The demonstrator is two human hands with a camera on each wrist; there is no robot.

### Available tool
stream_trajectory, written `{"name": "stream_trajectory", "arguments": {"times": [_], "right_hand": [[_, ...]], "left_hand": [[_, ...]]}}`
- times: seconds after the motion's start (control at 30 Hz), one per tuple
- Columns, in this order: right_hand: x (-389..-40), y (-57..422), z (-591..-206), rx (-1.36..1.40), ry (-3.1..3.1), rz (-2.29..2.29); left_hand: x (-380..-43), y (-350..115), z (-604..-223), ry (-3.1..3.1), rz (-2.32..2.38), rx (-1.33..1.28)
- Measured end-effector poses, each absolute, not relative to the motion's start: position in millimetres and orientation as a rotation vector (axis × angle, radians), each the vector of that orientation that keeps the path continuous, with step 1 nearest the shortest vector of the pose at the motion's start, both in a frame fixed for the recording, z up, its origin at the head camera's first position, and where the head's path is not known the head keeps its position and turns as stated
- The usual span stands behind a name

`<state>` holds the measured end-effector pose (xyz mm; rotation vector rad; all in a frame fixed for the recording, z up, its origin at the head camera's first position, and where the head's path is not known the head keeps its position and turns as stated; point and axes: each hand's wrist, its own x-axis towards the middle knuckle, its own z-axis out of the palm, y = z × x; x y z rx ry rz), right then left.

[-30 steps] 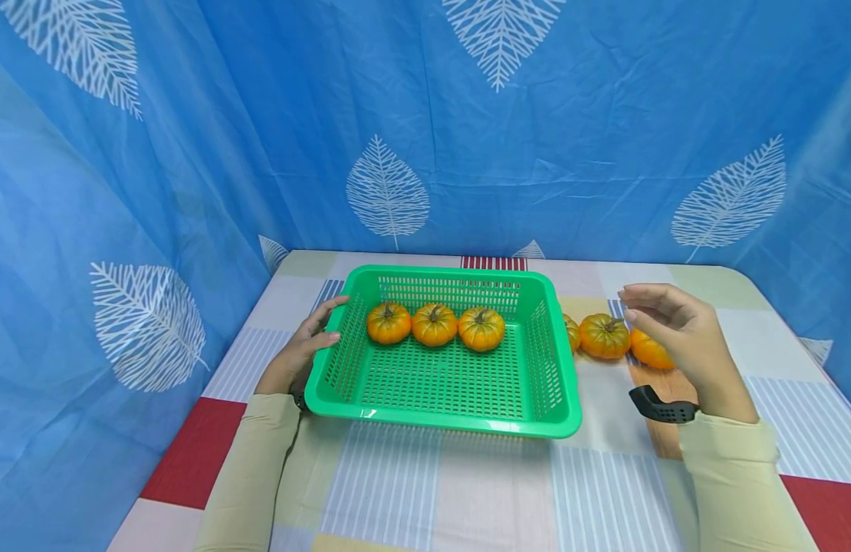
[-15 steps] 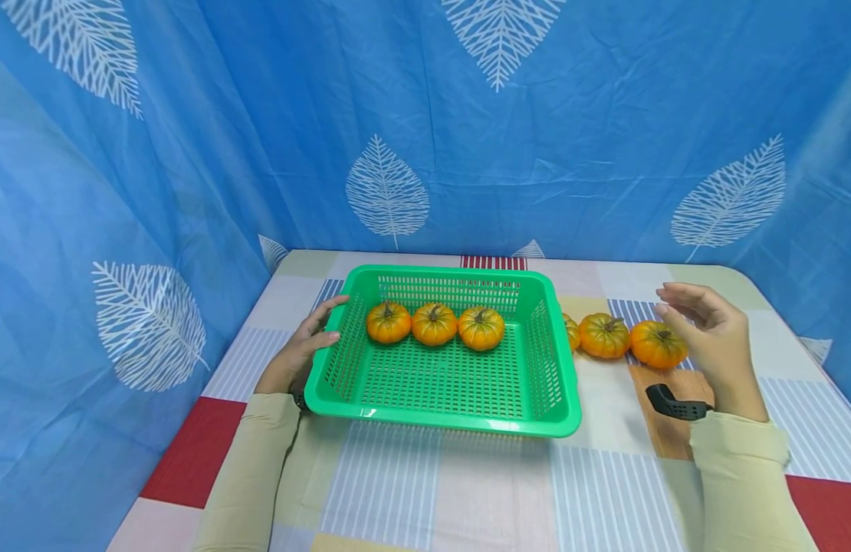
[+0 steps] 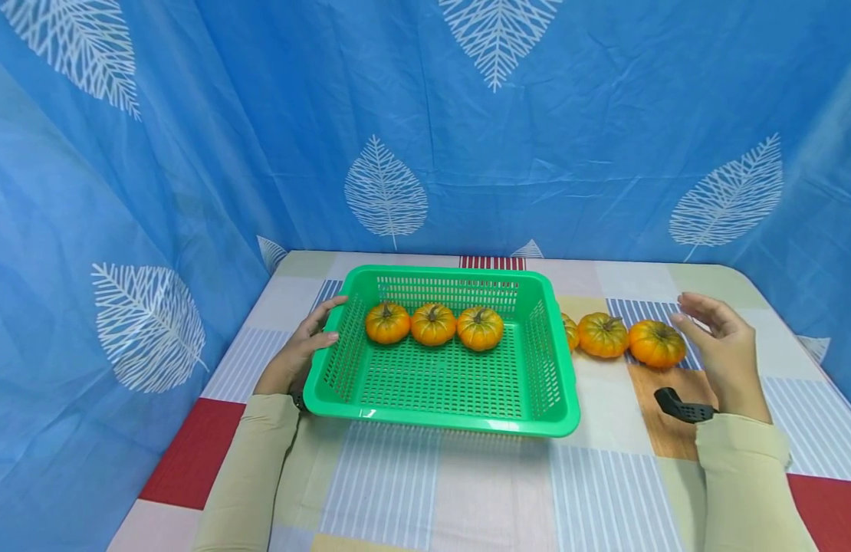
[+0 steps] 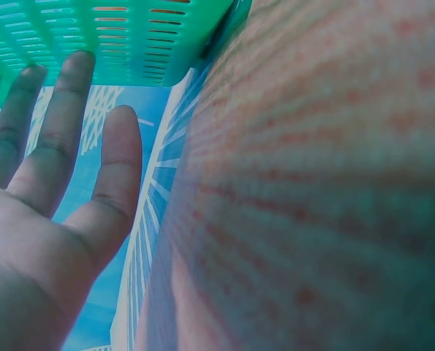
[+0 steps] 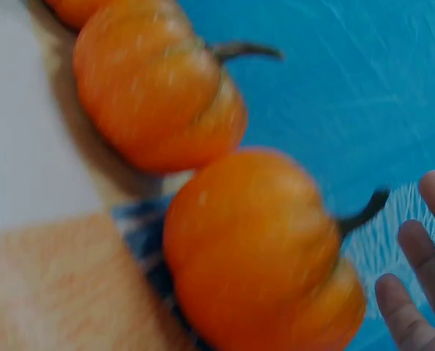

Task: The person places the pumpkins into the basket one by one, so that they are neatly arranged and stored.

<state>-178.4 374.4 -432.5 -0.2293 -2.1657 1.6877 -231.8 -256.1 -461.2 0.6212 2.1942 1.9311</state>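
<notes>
In the head view, a green plastic basket (image 3: 435, 424) sits on the patchwork tablecloth (image 3: 487, 491), and three pumpkins (image 3: 433, 325) stand in a close line toward its far wall, perhaps so that they prop one another. The left hand (image 3: 297, 349) lies along the basket's left side, fingers extended and thumb at the rim, probably to steady it rather than grasp it. Outside, a second row of pumpkins (image 3: 602, 335) runs from behind the right wall, its nearest member partly hidden by the basket. The right hand (image 3: 725, 349) hangs just beyond the outermost one, fingers loosely bent with a wide gap to the thumb, holding nothing; that roomy curve would suit something round. The left wrist view shows straight, spread fingers (image 4: 63, 124) reaching the slotted plastic wall, none curled around it (whether the tips actually press, I cannot tell). In the right wrist view, the blurred pumpkins are squat and glossy, deeply ribbed, with dark, bent stalks; two touch side by side, while the fingertips (image 5: 395, 292) stay apart from the nearer one, against the blue curtain (image 5: 312, 110).
</notes>
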Motion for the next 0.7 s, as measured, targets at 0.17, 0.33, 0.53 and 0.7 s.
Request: {"name": "stream_trajectory", "arguments": {"times": [0.17,0.33,0.53,0.7], "right_hand": [[-177.9,384.4,-447.0,-0.343,-2.202,1.813],[-175.4,393.6,-461.9,-0.255,-2.041,2.115],[-176.1,399.0,-472.9,-0.166,-2.039,2.199],[-177.6,399.4,-478.8,-0.171,-2.123,2.154]], "left_hand": [[-232.2,-256.3,-461.8,2.207,1.925,0.631],[-232.4,-257.0,-462.1,2.202,1.923,0.633],[-232.1,-257.1,-462.2,2.204,1.921,0.625],[-231.9,-256.8,-461.5,2.202,1.917,0.633]]}}
